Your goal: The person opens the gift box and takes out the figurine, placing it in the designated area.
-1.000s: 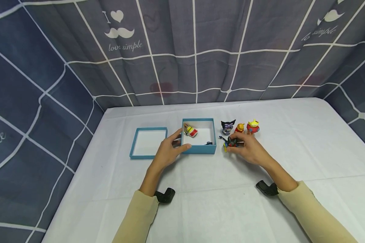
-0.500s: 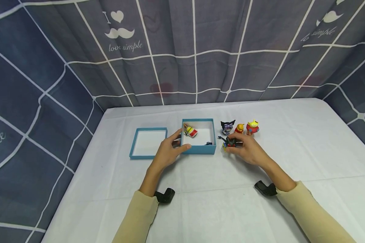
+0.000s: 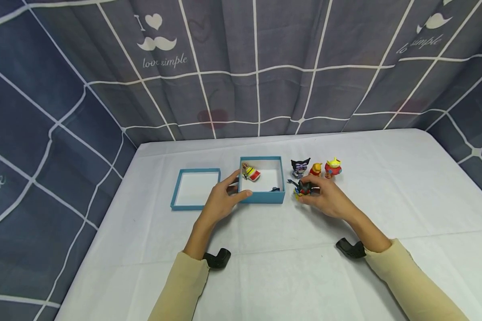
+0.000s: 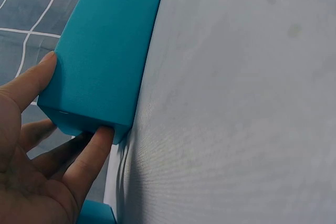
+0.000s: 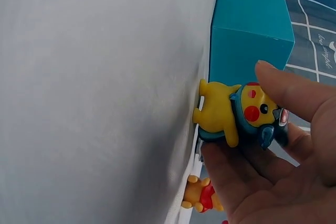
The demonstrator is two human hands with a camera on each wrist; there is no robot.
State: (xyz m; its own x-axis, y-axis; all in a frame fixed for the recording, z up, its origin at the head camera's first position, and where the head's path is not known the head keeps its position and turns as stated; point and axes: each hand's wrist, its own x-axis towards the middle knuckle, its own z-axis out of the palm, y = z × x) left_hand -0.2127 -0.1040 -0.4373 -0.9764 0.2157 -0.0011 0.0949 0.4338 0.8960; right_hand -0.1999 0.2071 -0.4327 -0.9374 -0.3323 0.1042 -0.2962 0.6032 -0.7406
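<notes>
Slightly nearer the box than a second ago, your pinched Pikachu figurine and the right hand carrying it have shifted a little to the left. You hold the blue box in the same place as before. Your right thumb and fingers are clamped on the figurine, around its dark blue hooded part, just beside the box's right wall. It is upright with its feet toward the white tablecloth; whether they touch, you cannot tell. Your left hand grips the box at its near left corner, thumb on the near wall, fingers spread apart along the left wall.

Inside the open box you have a red, white and yellow figurine lying near the left wall, and a small dark piece, too small to identify, in the near right corner. To the left of the box lies its blue-rimmed lid, inside up. Just beyond your right hand you see three figurines: Kuromi, Winnie the Pooh and a yellow-topped red one.

On the grey curtain facing you, you can read "I", a heart, a moustache and "love simple"; at the right a fold breaks it to "lo simple", and at the left edge only "ple" shows.
</notes>
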